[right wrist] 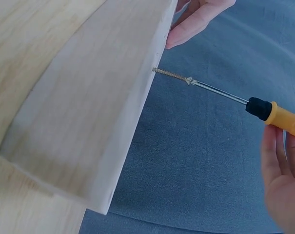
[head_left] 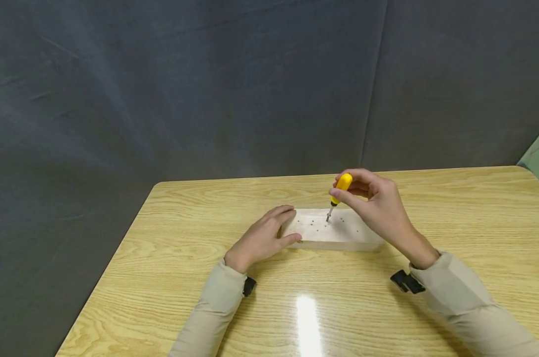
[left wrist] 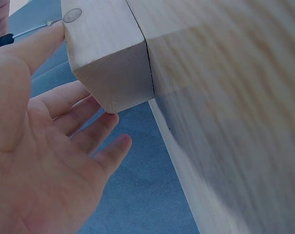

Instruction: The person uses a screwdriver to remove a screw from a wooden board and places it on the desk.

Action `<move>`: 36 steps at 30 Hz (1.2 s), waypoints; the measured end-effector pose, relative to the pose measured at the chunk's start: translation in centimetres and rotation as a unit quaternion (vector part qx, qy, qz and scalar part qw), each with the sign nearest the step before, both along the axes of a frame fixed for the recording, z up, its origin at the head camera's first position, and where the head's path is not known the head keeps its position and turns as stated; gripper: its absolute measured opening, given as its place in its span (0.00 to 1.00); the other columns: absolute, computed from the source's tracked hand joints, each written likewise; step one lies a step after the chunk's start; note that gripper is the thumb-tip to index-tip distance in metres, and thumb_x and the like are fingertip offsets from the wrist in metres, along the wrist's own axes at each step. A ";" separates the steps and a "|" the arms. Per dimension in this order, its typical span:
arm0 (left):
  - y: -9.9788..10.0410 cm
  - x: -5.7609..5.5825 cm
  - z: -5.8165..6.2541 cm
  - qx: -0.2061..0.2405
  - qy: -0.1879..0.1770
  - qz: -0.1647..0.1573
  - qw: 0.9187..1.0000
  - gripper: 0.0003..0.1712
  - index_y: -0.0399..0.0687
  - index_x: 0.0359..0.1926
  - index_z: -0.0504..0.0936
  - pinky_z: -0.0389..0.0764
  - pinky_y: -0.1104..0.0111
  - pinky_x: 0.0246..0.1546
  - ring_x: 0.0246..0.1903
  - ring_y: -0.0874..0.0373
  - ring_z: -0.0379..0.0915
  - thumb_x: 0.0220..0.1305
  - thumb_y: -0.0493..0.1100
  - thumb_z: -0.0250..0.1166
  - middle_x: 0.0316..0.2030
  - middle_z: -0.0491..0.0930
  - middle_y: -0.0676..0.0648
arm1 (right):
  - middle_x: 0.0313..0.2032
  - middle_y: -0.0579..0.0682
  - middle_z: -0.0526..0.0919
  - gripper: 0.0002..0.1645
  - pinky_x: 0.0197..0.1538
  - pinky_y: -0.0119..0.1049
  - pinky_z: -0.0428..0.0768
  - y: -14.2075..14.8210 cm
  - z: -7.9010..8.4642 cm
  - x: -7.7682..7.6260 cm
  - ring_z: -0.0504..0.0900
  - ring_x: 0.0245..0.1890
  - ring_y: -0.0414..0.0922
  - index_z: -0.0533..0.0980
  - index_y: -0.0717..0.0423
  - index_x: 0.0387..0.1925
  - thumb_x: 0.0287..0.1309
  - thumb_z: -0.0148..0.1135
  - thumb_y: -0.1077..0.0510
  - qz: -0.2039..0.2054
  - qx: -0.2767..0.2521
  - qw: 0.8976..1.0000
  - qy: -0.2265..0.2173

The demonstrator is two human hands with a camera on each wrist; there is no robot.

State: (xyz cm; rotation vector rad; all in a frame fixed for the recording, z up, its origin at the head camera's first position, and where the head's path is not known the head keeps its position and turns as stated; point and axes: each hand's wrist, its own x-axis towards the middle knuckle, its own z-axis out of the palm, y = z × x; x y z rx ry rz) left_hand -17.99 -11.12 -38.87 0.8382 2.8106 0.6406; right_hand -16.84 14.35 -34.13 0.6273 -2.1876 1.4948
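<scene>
A pale wooden block (head_left: 347, 238) lies on the table, its top dotted with several small dark holes. My left hand (head_left: 261, 239) holds the block's left end, thumb at the front side and fingers at the far side. Between thumb and fingertips, my right hand (head_left: 382, 208) pinches the yellow handle of a screwdriver (head_left: 343, 182), which leans slightly over the block. Its tip meets the head of a screw (right wrist: 171, 74). In the right wrist view the screw's point is at the block's top face, with most of the thread showing above the wood.
The wood-grain table (head_left: 175, 238) extends around the block on every side. Behind its far edge hangs a dark grey cloth (head_left: 251, 99). A round mark (left wrist: 72, 15) shows on the block's side near the left thumb.
</scene>
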 end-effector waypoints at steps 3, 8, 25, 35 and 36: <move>0.0 0.0 0.0 0.001 -0.002 0.001 1.000 0.40 0.43 0.73 0.64 0.60 0.60 0.75 0.75 0.54 0.54 0.70 0.61 0.58 0.74 0.60 0.48 | 0.40 0.56 0.86 0.14 0.42 0.22 0.84 0.0 0.0 0.0 0.86 0.35 0.29 0.81 0.65 0.45 0.56 0.69 0.70 0.005 -0.003 1.000 0.007; 0.0 0.0 0.0 0.001 -0.004 0.000 1.000 0.40 0.44 0.74 0.64 0.60 0.60 0.75 0.75 0.54 0.54 0.71 0.61 0.58 0.75 0.60 0.48 | 0.41 0.55 0.87 0.14 0.41 0.24 0.85 0.1 0.1 0.0 0.87 0.36 0.32 0.82 0.65 0.46 0.57 0.69 0.67 0.017 -0.015 1.000 0.008; 0.1 -0.1 0.2 0.009 -0.018 0.000 1.000 0.41 0.45 0.74 0.62 0.60 0.58 0.75 0.76 0.53 0.52 0.71 0.62 0.57 0.76 0.58 0.48 | 0.36 0.33 0.83 0.07 0.42 0.20 0.83 0.3 0.0 -0.1 0.85 0.35 0.31 0.79 0.68 0.39 0.57 0.65 0.73 0.002 -0.025 1.000 -0.006; 0.0 -0.2 0.1 0.012 -0.018 -0.001 1.000 0.40 0.44 0.74 0.63 0.60 0.60 0.75 0.75 0.53 0.53 0.71 0.61 0.58 0.75 0.59 0.48 | 0.36 0.33 0.82 0.17 0.40 0.19 0.83 0.4 0.3 0.0 0.83 0.34 0.30 0.83 0.65 0.41 0.45 0.75 0.74 -0.032 -0.025 0.999 0.020; 0.0 -0.2 0.1 0.012 -0.020 0.000 1.000 0.40 0.44 0.74 0.63 0.60 0.60 0.75 0.76 0.54 0.53 0.71 0.61 0.57 0.75 0.59 0.48 | 0.35 0.32 0.83 0.19 0.40 0.20 0.83 0.4 0.3 0.0 0.84 0.33 0.30 0.82 0.66 0.41 0.44 0.75 0.75 -0.028 -0.031 0.999 0.019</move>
